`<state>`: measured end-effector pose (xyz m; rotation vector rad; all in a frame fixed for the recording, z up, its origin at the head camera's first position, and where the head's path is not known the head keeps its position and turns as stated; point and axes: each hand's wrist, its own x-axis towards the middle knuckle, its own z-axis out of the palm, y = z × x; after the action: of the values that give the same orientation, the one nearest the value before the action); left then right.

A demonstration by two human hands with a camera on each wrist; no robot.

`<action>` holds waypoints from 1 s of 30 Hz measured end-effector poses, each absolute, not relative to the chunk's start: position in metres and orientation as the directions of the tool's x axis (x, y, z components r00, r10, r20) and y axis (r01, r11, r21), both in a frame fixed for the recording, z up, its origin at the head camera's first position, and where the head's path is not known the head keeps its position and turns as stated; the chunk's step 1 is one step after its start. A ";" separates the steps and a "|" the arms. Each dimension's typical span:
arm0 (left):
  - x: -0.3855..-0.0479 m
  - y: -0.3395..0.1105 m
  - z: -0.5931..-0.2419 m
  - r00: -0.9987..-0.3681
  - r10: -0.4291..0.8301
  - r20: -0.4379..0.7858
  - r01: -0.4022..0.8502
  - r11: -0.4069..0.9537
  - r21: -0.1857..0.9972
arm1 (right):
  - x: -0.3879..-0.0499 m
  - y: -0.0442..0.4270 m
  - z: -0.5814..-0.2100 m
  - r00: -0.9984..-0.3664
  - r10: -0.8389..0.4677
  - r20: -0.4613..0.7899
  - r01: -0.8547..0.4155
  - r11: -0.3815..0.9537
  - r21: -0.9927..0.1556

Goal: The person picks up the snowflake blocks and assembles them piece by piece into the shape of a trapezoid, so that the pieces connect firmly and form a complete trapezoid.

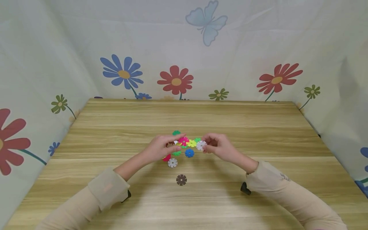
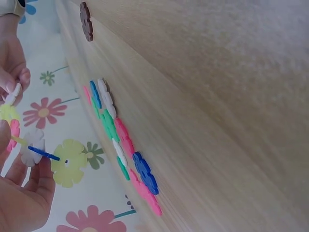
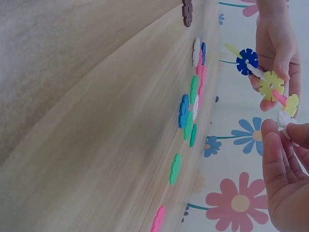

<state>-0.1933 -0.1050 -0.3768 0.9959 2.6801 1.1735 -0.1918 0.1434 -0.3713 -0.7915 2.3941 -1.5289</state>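
Observation:
My left hand [image 1: 157,147] holds a chain of slotted plastic snowflake discs between thumb and fingers. In the right wrist view the chain shows a blue disc [image 3: 247,62], a yellow disc [image 3: 271,86] and a pink disc [image 3: 280,98]. A large yellow disc [image 2: 69,163] sticks out past the left fingers in the left wrist view. My right hand [image 1: 220,147] pinches a white disc [image 1: 201,145] by its edge. That white disc meets a small yellow disc [image 3: 291,104] of the chain; whether their slots are joined, I cannot tell. Both hands are raised above the table.
Loose discs lie on the wooden table [image 1: 244,121] below the hands, among them a blue one [image 1: 189,153], a white one [image 1: 172,163] and several green and pink ones. A brown disc [image 1: 181,180] lies apart, nearer the front. A flower-printed curtain [image 1: 241,48] surrounds the table's back and sides.

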 end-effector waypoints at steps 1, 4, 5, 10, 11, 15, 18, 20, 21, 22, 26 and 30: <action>-0.193 -0.105 -0.377 -0.786 0.582 0.207 0.547 0.501 0.670 | -0.192 0.143 -0.371 -0.839 -0.530 0.120 -0.331 0.323 -0.887; -0.192 -0.104 -0.376 -0.774 0.594 0.220 0.566 0.493 0.661 | -0.191 0.143 -0.370 -0.843 -0.525 0.117 -0.325 0.324 -0.888; -0.192 -0.103 -0.376 -0.770 0.598 0.221 0.569 0.488 0.661 | -0.191 0.143 -0.370 -0.844 -0.524 0.117 -0.325 0.325 -0.888; -0.190 -0.101 -0.375 -0.773 0.597 0.214 0.564 0.491 0.664 | -0.190 0.141 -0.370 -0.846 -0.516 0.132 -0.341 0.334 -0.879; -0.189 -0.101 -0.375 -0.773 0.598 0.212 0.562 0.491 0.666 | -0.190 0.141 -0.370 -0.846 -0.515 0.142 -0.351 0.336 -0.874; -0.188 -0.099 -0.374 -0.771 0.602 0.209 0.560 0.484 0.672 | -0.189 0.141 -0.371 -0.842 -0.512 0.171 -0.378 0.333 -0.864; -0.186 -0.099 -0.373 -0.775 0.599 0.201 0.548 0.481 0.684 | -0.188 0.141 -0.371 -0.839 -0.517 0.171 -0.376 0.325 -0.868; -0.185 -0.098 -0.372 -0.781 0.595 0.190 0.535 0.480 0.695 | -0.188 0.141 -0.370 -0.837 -0.522 0.163 -0.367 0.317 -0.874; -0.185 -0.098 -0.372 -0.784 0.592 0.186 0.529 0.482 0.698 | -0.187 0.141 -0.369 -0.837 -0.524 0.157 -0.362 0.315 -0.877; -0.185 -0.098 -0.372 -0.787 0.590 0.182 0.524 0.482 0.703 | -0.188 0.141 -0.369 -0.835 -0.528 0.154 -0.359 0.311 -0.880; -0.185 -0.098 -0.372 -0.787 0.589 0.187 0.522 0.472 0.710 | -0.189 0.141 -0.368 -0.830 -0.538 0.146 -0.352 0.302 -0.886; -0.184 -0.098 -0.372 -0.781 0.594 0.194 0.527 0.460 0.715 | -0.188 0.139 -0.365 -0.828 -0.543 0.136 -0.345 0.305 -0.888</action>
<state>-0.1845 -0.0980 -0.3725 1.0057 2.6123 1.2335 -0.1879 0.1394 -0.3651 -0.8212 2.3779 -1.5431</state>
